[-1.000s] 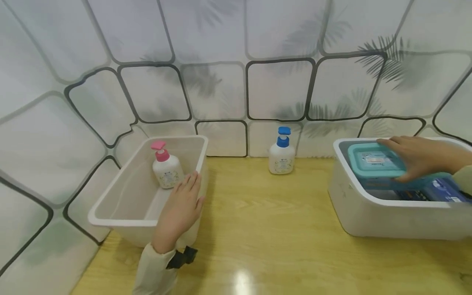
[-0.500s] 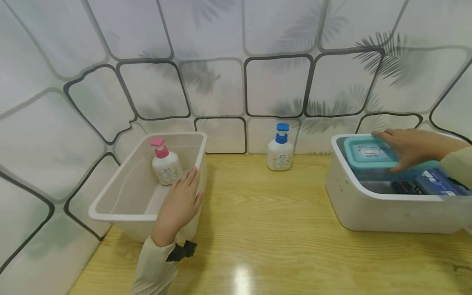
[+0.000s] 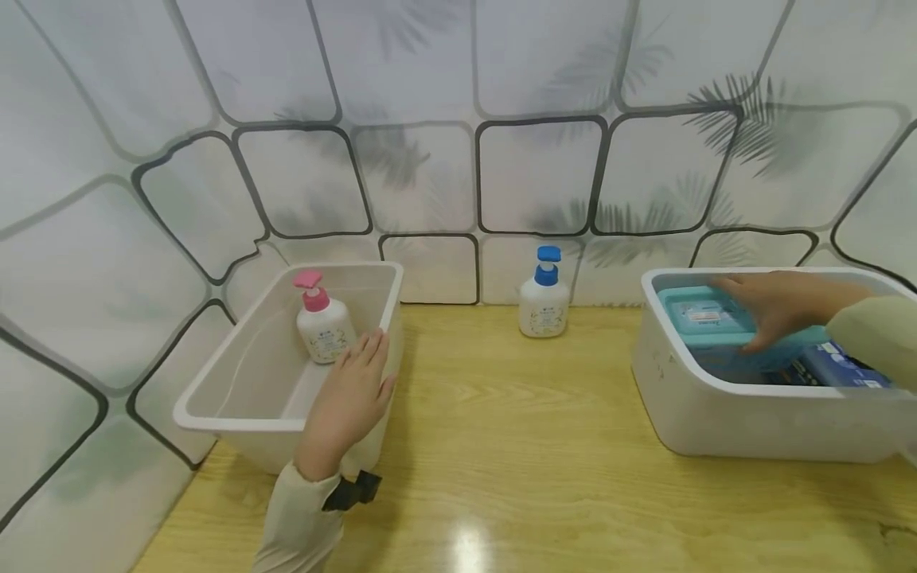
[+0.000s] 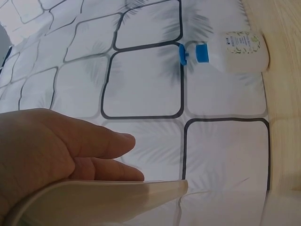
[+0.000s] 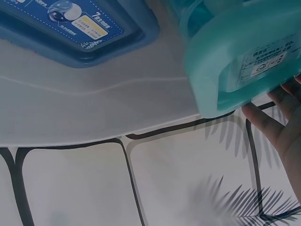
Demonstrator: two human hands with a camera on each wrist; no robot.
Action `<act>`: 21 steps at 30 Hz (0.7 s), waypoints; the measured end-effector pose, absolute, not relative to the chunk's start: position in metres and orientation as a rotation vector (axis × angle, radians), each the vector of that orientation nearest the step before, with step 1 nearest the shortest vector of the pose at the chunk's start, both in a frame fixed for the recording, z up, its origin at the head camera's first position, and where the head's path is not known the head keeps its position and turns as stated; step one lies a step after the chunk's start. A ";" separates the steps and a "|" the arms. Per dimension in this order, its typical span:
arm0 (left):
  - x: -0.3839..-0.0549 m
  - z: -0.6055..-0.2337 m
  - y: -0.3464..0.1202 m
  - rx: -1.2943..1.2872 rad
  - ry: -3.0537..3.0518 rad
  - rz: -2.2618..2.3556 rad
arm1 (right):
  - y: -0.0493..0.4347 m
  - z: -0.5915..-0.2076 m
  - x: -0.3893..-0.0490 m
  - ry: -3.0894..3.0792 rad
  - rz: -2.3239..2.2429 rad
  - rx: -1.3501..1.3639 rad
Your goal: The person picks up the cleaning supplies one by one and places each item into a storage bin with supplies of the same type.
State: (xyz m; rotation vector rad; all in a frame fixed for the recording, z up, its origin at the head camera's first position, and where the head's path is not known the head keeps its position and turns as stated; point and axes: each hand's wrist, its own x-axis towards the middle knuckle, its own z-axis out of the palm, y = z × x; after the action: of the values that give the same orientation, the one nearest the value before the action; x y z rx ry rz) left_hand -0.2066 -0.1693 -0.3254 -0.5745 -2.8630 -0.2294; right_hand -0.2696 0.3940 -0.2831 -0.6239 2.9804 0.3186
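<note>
In the head view my left hand (image 3: pixel 349 394) rests with straight fingers on the right rim of the left white bin (image 3: pixel 236 434). Inside that bin stands a white pump bottle with a pink top (image 3: pixel 325 326). My right hand (image 3: pixel 781 304) reaches into the right white bin (image 3: pixel 774 426). It grips a teal lidded box (image 3: pixel 705 312) across the top, thumb on the near side and fingers on the far side. The right wrist view shows fingertips against the edge of this teal box (image 5: pixel 207 89); the rest of the grip is out of frame.
A white pump bottle with a blue top (image 3: pixel 544 306) stands on the wooden table (image 3: pixel 516 446) near the wall, between the bins. A dark blue package (image 3: pixel 841 366) lies in the right bin. The right wrist view shows a blue tub (image 5: pixel 89 35) there.
My right hand and the teal box have shifted a little left and sunk slightly lower in the right bin. The left hand stays on its rim.
</note>
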 end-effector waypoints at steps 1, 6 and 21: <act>-0.207 -0.326 -0.169 -0.573 -2.863 -0.231 | 0.394 -0.285 -0.270 2.979 0.315 -0.643; -0.206 -0.326 -0.169 -0.569 -2.854 -0.237 | 0.392 -0.288 -0.271 2.971 0.251 -0.683; -0.207 -0.327 -0.169 -0.572 -2.835 -0.238 | 0.396 -0.307 -0.272 2.962 0.389 -0.787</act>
State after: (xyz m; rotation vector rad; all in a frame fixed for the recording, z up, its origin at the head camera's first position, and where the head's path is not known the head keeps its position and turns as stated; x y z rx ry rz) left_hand -0.2068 -0.1694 -0.3267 -0.5720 -2.8355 -0.2382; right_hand -0.2716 0.3964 -0.3075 -0.7874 2.9619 0.3885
